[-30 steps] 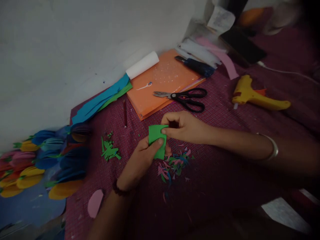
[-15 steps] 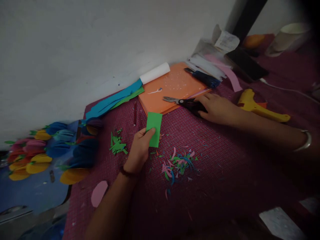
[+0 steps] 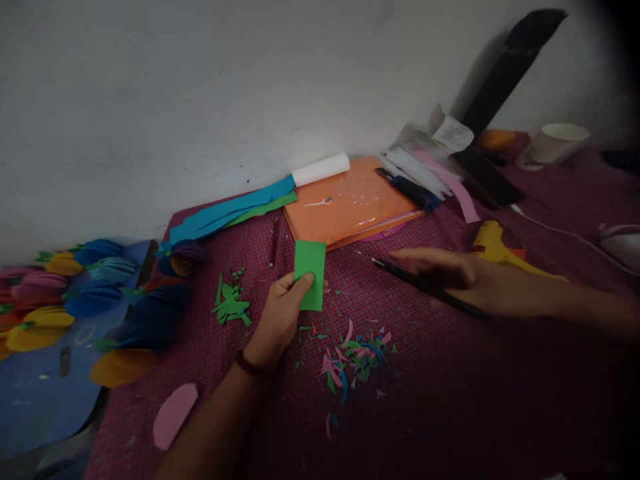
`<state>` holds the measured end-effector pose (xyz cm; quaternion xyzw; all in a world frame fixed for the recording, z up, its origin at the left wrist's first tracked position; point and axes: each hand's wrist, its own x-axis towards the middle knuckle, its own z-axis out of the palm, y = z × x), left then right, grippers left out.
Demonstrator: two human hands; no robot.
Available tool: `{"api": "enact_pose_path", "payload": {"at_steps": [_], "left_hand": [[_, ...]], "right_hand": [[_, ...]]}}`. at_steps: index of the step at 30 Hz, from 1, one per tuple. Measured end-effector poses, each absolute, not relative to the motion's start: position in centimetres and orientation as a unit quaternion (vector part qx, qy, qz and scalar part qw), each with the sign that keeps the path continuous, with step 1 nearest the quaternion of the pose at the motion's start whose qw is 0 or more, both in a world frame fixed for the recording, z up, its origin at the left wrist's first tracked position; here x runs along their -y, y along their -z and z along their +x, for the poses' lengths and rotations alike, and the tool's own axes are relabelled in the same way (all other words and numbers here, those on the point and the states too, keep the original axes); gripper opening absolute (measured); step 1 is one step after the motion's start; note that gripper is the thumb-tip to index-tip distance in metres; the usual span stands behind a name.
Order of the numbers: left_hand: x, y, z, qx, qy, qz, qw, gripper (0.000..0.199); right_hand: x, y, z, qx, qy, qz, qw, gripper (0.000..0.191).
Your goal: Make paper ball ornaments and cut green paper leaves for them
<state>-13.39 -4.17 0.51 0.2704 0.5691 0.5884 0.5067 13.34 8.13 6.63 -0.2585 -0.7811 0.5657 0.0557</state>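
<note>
Left hand [image 3: 277, 313] pinches small green rectangular paper piece [image 3: 309, 274] upright between thumb and fingers. Right hand [image 3: 463, 280], blurred, grips black-handled scissors [image 3: 425, 288] above maroon checked cloth [image 3: 440, 373].

Bare maroon cloth [image 3: 450, 373] lies open at the near right; colored paper scraps [image 3: 355, 353] and green trimmings [image 3: 231, 305] litter the center, an orange paper stack [image 3: 350, 203] and yellow glue gun [image 3: 495, 248] crowding the wall side.
</note>
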Motion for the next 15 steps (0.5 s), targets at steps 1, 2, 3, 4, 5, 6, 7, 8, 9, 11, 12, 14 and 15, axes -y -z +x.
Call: {"api": "enact_pose_path", "payload": {"at_steps": [1, 2, 3, 4, 5, 6, 7, 8, 9, 11, 12, 14, 15], "left_hand": [[4.1, -0.5, -13.4, -0.568, -0.589, 0.269, 0.507, 0.028], [4.1, -0.5, -13.4, -0.567, -0.590, 0.269, 0.507, 0.028], [4.1, -0.4, -13.5, -0.568, -0.590, 0.268, 0.507, 0.028], [4.1, -0.4, -13.5, -0.568, -0.588, 0.269, 0.508, 0.028], [4.2, -0.4, -13.5, -0.570, -0.584, 0.272, 0.509, 0.028], [4.2, -0.4, -13.5, -0.573, -0.578, 0.277, 0.511, 0.029], [4.2, -0.4, -13.5, -0.577, -0.571, 0.283, 0.511, 0.030], [4.3, -0.4, -13.6, -0.582, -0.561, 0.292, 0.511, 0.031], [4.3, -0.4, -13.6, -0.589, -0.550, 0.300, 0.510, 0.032], [4.4, -0.4, -13.6, -0.601, -0.533, 0.312, 0.507, 0.034], [4.4, -0.5, -13.6, -0.606, -0.527, 0.314, 0.507, 0.034], [4.4, -0.5, -13.6, -0.610, -0.519, 0.316, 0.508, 0.034], [4.4, -0.5, -13.5, -0.612, -0.518, 0.316, 0.508, 0.034]], "right_hand": [[-7.7, -6.9, 13.5, 0.790, -0.555, -0.255, 0.042, 0.068], [-7.5, -7.1, 13.5, 0.800, -0.544, -0.251, 0.028, 0.068], [-7.4, -7.2, 13.6, 0.808, -0.536, -0.245, 0.020, 0.069], [-7.4, -7.2, 13.5, 0.811, -0.532, -0.242, 0.015, 0.068], [-7.4, -7.2, 13.4, 0.811, -0.533, -0.241, 0.009, 0.067], [-7.5, -7.2, 13.1, 0.808, -0.539, -0.240, 0.005, 0.066], [-7.6, -7.2, 12.9, 0.803, -0.546, -0.238, 0.000, 0.065], [-7.6, -7.2, 12.6, 0.799, -0.552, -0.237, -0.004, 0.065], [-7.7, -7.2, 12.3, 0.796, -0.558, -0.236, -0.007, 0.066], [-7.7, -7.4, 11.7, 0.789, -0.567, -0.235, -0.009, 0.067], [-7.7, -7.4, 11.5, 0.786, -0.572, -0.235, -0.011, 0.068], [-7.7, -7.3, 11.4, 0.780, -0.580, -0.232, -0.015, 0.067], [-7.7, -7.2, 11.3, 0.780, -0.582, -0.230, -0.015, 0.067]]}}
